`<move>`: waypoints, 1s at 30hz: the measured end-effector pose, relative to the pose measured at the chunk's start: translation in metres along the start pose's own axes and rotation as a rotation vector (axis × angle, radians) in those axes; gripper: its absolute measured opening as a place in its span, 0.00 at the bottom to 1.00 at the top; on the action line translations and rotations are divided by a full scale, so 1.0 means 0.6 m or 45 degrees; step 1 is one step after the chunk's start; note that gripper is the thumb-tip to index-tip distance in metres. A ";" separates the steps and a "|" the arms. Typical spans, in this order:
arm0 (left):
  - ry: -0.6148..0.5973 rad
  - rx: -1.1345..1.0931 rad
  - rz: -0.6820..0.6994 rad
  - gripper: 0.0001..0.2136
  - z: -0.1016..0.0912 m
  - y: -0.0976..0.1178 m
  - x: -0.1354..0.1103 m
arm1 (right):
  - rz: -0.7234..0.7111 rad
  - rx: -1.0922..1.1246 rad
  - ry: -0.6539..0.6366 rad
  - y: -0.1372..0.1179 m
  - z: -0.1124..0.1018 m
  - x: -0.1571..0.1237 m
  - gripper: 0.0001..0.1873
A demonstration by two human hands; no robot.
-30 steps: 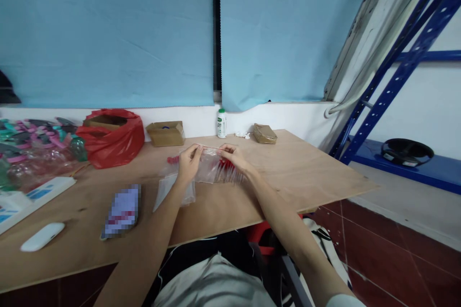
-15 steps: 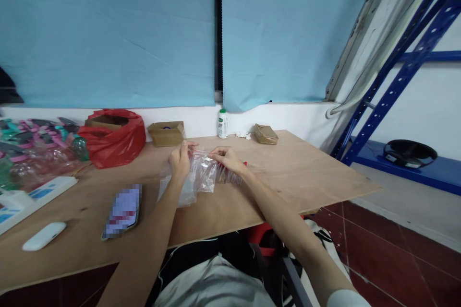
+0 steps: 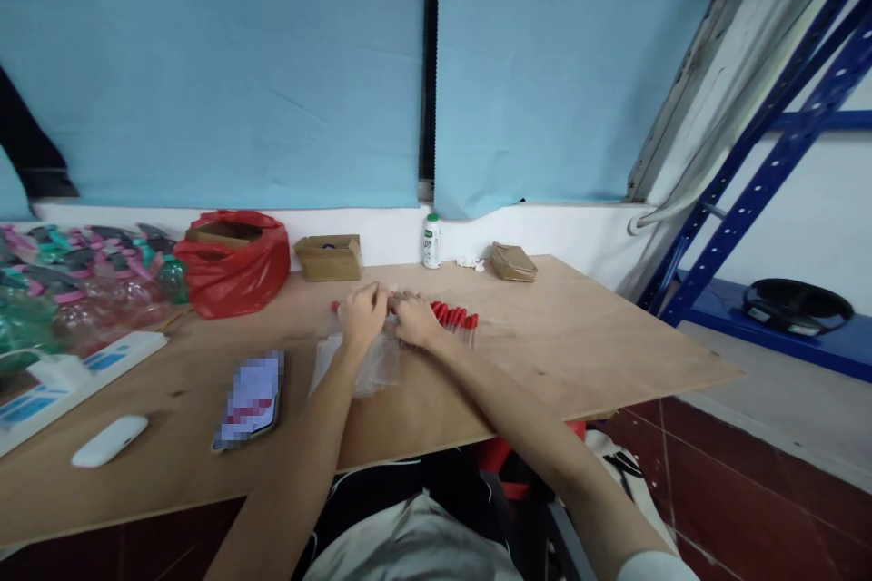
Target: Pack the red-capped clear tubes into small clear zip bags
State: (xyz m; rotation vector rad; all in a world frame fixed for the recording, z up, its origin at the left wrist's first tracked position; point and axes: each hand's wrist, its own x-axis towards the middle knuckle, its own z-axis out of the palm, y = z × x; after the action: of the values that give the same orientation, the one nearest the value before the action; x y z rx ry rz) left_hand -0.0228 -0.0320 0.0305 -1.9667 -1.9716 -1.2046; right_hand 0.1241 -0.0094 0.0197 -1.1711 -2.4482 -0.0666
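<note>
My left hand (image 3: 363, 316) and my right hand (image 3: 414, 320) are close together over the table, both with bent, pinched fingers. Whatever they pinch is hidden by the fingers. Flat clear plastic bags (image 3: 371, 372) lie under and in front of them. Beside my right hand is a row of clear tubes with red caps (image 3: 458, 318), partly covered by that hand. A small red tip (image 3: 334, 306) shows left of my left hand; its kind is unclear.
On the left stand several spray bottles (image 3: 115, 290), a red plastic bag (image 3: 238, 268), a power strip (image 3: 129, 349), a phone (image 3: 249, 399) and a white oval case (image 3: 109, 441). Along the back are a cardboard box (image 3: 330, 259), a white bottle (image 3: 431, 243) and a brown packet (image 3: 513, 262).
Both hands held the top of a clear plastic bag stretched between them. Now they have drawn together with fingers curled in, and more red caps show. The view has shifted slightly.
</note>
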 end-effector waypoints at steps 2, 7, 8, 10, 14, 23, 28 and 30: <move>-0.032 0.072 -0.012 0.20 0.001 0.002 -0.001 | -0.051 0.073 -0.129 0.000 -0.007 -0.002 0.14; -0.078 0.129 -0.136 0.21 0.002 -0.004 0.005 | -0.291 0.038 -0.309 -0.025 -0.007 -0.023 0.30; -0.085 0.143 -0.157 0.22 0.002 -0.005 0.006 | -0.309 -0.033 -0.327 -0.033 -0.004 -0.028 0.33; -0.086 0.172 -0.195 0.22 0.004 -0.011 0.009 | -0.344 -0.139 -0.358 -0.048 0.002 -0.037 0.35; -0.035 0.230 -0.379 0.20 0.010 -0.039 0.014 | -0.356 -0.190 -0.351 -0.062 0.013 -0.047 0.35; -0.141 0.324 -0.592 0.19 0.055 -0.131 0.014 | -0.347 -0.147 -0.275 -0.061 0.035 -0.060 0.36; -0.124 0.335 -0.606 0.20 0.063 -0.138 0.013 | -0.347 -0.116 -0.268 -0.058 0.039 -0.064 0.36; -0.123 0.310 -0.614 0.21 0.061 -0.138 0.016 | -0.347 -0.099 -0.252 -0.057 0.039 -0.064 0.37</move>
State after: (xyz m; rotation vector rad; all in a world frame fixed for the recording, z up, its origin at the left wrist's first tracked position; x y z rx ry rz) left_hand -0.0813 0.0098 -0.0258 -1.5074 -2.5973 -0.8939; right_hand 0.1115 -0.0546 -0.0119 -0.9045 -2.7905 -0.1329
